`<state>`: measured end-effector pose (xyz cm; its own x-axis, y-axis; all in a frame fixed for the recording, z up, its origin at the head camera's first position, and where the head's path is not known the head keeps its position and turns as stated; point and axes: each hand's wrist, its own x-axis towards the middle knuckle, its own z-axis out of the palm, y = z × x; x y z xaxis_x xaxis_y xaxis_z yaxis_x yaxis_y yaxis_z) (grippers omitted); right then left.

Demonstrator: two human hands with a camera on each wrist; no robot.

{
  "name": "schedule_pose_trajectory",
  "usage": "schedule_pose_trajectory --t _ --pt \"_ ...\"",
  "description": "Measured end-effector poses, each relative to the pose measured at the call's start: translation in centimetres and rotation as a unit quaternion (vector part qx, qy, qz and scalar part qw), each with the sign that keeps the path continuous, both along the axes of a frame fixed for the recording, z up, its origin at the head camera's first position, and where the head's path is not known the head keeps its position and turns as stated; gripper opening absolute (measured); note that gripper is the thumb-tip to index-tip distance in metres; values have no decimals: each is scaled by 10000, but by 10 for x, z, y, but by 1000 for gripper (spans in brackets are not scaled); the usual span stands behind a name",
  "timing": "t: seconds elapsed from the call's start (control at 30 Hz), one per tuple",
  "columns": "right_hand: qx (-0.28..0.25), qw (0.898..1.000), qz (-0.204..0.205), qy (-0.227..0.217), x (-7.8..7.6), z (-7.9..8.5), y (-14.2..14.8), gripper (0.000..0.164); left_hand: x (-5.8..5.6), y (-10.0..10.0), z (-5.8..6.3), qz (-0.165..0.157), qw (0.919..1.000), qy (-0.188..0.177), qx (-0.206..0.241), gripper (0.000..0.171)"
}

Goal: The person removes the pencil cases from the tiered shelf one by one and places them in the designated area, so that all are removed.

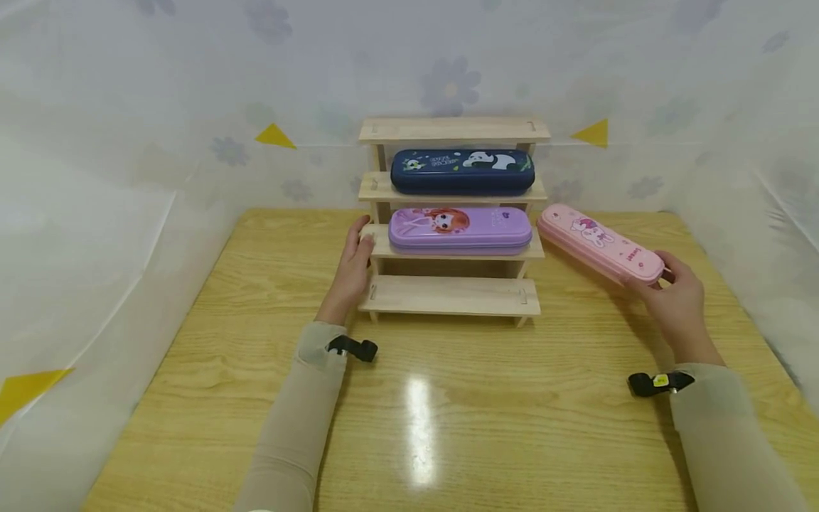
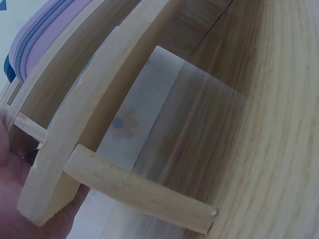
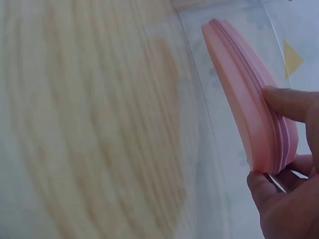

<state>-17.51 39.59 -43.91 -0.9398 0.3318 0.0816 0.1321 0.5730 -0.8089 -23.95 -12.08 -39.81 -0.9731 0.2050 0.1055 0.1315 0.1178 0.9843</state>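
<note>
In the head view, my right hand (image 1: 681, 306) grips the near right end of a pink pencil case (image 1: 601, 245) with a bunny print, holding it slantwise above the table beside a stepped wooden stand (image 1: 448, 295). The right wrist view shows the thumb and fingers around the end of the pink case (image 3: 249, 99). My left hand (image 1: 350, 274) holds the stand's left side at the second tier from the bottom; part of it is hidden behind the wood (image 2: 99, 99) in the left wrist view. On that tier lies a purple pencil case (image 1: 461, 231). A dark blue panda pencil case (image 1: 463, 172) lies one tier higher.
The stand's top tier (image 1: 454, 129) and bottom tier bear nothing. Below spreads a wood-grain table (image 1: 486, 419). Pale flowered sheeting (image 1: 192, 92) rises behind and at both sides, with several yellow triangles (image 1: 275, 135) on it.
</note>
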Motion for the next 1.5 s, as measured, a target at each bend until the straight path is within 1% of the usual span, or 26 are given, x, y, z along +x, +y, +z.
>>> schedule_pose_trajectory --t 0.2,0.5,0.7,0.8,0.93,1.2,1.37,1.5 --pt "-48 9993 -272 -266 -2 1 0 80 0 0 1 -48 10000 6 16 50" --pt "-133 9950 -646 -755 -6 -3 15 91 0 -1 1 25 10000 24 -34 51" --pt "-417 9891 -979 -1021 -3 -6 22 94 1 0 1 -45 10000 4 31 51" --pt "-394 9887 -1010 -1039 -2 -6 23 95 1 -1 1 -74 10000 -5 39 51" --pt "-216 9896 -982 -1032 -3 -6 23 96 1 -1 0 -78 10000 -25 8 51" --pt "-144 9906 -910 -1010 0 -5 24 99 0 1 0 -77 10000 -42 35 51" --pt "-296 9892 -886 -1125 1 -5 28 102 -1 1 -2 -30 10000 -53 -44 51" --pt "-560 9876 -903 -1152 2 -5 29 103 -9 -2 -14 35 9999 -104 -3 51"
